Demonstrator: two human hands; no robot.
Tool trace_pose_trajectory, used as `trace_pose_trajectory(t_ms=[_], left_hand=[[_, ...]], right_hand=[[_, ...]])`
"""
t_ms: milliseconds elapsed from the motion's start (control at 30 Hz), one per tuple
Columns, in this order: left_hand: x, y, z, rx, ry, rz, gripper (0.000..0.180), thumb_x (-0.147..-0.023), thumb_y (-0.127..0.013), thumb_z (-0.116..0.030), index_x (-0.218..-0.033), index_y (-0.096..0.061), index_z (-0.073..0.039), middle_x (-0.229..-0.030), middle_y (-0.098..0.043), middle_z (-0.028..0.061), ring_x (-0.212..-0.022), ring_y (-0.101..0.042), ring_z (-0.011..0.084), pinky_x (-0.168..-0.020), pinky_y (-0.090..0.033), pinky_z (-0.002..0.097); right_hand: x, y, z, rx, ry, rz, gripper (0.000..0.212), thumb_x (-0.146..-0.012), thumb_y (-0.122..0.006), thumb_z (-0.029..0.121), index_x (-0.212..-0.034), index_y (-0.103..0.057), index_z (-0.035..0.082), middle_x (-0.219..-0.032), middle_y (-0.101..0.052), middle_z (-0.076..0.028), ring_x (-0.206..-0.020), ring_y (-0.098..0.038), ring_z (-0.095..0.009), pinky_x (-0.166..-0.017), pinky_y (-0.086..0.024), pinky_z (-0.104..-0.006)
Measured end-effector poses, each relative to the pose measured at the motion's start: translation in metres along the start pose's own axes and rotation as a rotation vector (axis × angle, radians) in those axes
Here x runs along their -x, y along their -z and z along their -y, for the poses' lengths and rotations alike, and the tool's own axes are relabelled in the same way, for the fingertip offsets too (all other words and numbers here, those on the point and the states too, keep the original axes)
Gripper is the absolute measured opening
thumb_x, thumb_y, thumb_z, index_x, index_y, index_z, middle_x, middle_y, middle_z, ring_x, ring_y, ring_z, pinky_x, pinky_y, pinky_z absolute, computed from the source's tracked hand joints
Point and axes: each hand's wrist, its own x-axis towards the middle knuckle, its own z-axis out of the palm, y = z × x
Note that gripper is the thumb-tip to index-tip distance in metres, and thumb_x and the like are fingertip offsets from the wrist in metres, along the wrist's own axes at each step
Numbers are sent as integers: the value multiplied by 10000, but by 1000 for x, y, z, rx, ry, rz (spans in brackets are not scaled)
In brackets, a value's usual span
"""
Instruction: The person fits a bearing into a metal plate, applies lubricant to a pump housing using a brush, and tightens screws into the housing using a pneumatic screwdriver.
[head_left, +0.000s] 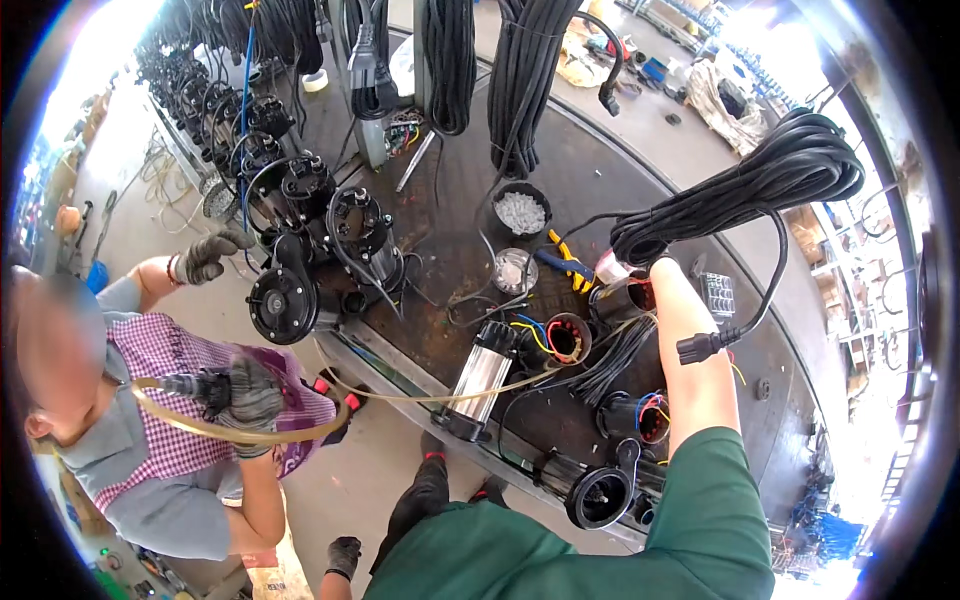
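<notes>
My right arm reaches out over the dark workbench (590, 170). At its end, my right hand (658, 266) is closed at the lower end of a coiled black power cable (740, 190), and the coil mostly hides the fingers. The cable's plug (703, 347) dangles beside my forearm. Just below that hand stands a motor housing (622, 297) with wires inside. My left hand (343, 555), in a dark glove, hangs low beside my body, away from the bench; how its fingers are set is too small to make out.
Wired motor housings (568, 338), a silver pump (480, 380), yellow-blue pliers (566, 262) and a tub of white pieces (520, 212) lie on the bench. Black pumps (285, 300) line its left side. A co-worker's gloved hand holds a power driver (200, 388) with a hose. Cable bundles (525, 90) hang above.
</notes>
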Motion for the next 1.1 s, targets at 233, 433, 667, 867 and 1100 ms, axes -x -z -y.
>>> trace_pose_trajectory(t_ms=[233, 433, 667, 867, 1100], left_hand=[[-29, -8, -1, -328, 39, 108, 140, -888, -716, -117, -984, -727, -16, -804, -729, 101, -631, -669, 205, -593, -546, 356], [-1, 0, -12, -462, -45, 74, 140, -893, -711, -136, -973, -738, -25, -787, -734, 113, -624, -676, 207, -601, -551, 356], [-16, 1, 4, -529, 99, 54, 128, -871, -711, -127, -931, -740, -18, -789, -741, 123, -639, -692, 201, -607, -560, 359], [-23, 4, 14, -631, -286, 160, 126, -850, -712, -119, -919, -735, -16, -770, -730, 115, -613, -675, 204, -592, -556, 354], [-17, 4, 13, -160, 36, 111, 149, -856, -711, -124, -952, -727, -12, -798, -728, 110, -626, -673, 213, -593, -558, 358]], right_hand=[[-10, 20, -38, -315, 63, 30, 416, -1076, -388, 342, -1415, -501, 129, -1478, -534, -81, -1360, -481, -254, -1184, -340, -403], [9, 2, 2, -94, 37, 45, 399, -1060, -390, 320, -1379, -528, 122, -1423, -572, -79, -1338, -499, -238, -1173, -354, -396], [53, 46, 80, 216, 94, -1, 607, -866, -618, 591, -1258, -672, 130, -1230, -695, -176, -1183, -638, -367, -957, -511, -467], [61, 75, 73, 289, 119, 33, 453, -827, -700, 440, -1099, -729, 79, -983, -737, -197, -982, -703, -381, -810, -554, -443], [75, 104, 95, -24, 11, -33, 374, -832, -748, 351, -1064, -745, 57, -942, -732, -226, -887, -706, -385, -784, -537, -432]])
